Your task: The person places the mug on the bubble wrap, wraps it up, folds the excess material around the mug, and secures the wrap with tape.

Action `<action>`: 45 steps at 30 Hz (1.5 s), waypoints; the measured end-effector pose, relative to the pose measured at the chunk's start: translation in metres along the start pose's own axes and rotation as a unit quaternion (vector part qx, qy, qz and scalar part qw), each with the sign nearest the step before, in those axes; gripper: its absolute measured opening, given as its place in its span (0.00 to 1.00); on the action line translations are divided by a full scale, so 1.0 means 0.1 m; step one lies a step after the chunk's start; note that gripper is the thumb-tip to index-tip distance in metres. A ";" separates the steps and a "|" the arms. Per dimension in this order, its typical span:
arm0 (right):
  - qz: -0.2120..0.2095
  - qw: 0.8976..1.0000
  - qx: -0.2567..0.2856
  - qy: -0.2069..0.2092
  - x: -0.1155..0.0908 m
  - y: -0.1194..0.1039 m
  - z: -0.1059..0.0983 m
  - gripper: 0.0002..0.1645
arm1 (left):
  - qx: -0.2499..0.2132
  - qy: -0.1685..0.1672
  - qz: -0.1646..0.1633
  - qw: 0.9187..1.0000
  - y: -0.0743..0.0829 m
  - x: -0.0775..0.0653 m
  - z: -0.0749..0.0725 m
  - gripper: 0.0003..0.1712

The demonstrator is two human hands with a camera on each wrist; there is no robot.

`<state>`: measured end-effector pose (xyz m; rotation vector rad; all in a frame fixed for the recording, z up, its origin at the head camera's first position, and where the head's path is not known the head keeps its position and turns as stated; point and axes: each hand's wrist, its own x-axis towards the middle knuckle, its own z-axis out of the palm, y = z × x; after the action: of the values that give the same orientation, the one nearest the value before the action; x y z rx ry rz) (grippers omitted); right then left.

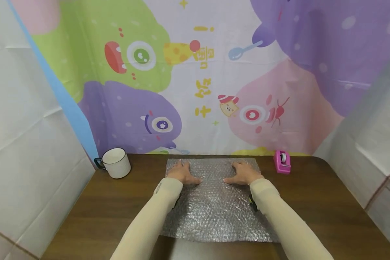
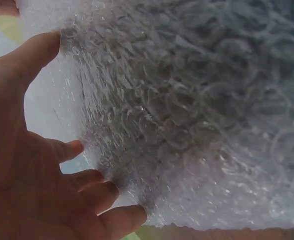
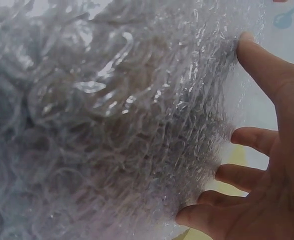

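Note:
A sheet of clear bubble wrap (image 1: 211, 213) lies spread on the brown table, its far edge close to the table's back edge. On its upper left part rests my left hand (image 1: 183, 174), fingertips touching the plastic and thumb pointing inward. My right hand (image 1: 245, 174) presses the upper right part in the same way, thumb toward the middle. Both wrist views show spread fingers with their tips on the bubble wrap (image 2: 186, 110) and nothing pinched between them.
A white mug (image 1: 117, 164) with a dark handle stands at the back left of the table (image 1: 130, 202). Toward the back right sits a pink tape dispenser (image 1: 282, 162). Behind the table hangs a curtain (image 1: 198, 137) printed with cartoon monsters.

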<state>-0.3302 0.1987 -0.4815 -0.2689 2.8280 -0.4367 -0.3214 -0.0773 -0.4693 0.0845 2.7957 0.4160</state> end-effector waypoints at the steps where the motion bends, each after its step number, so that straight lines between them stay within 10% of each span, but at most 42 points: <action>1: -0.003 1.000 -0.001 0.002 0.00 0.00 0.00 0.57 | 0.003 0.000 0.001 1.000 0.00 -0.01 0.00 0.60; 45: 0.012 1.000 0.016 0.019 -0.41 -0.07 0.19 0.57 | 0.024 0.017 0.038 0.999 -0.13 -0.32 0.21 0.59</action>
<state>-0.2850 0.1962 -0.4871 -0.2218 2.8554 -0.4857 -0.2847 -0.0878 -0.4824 0.1974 2.8428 0.3710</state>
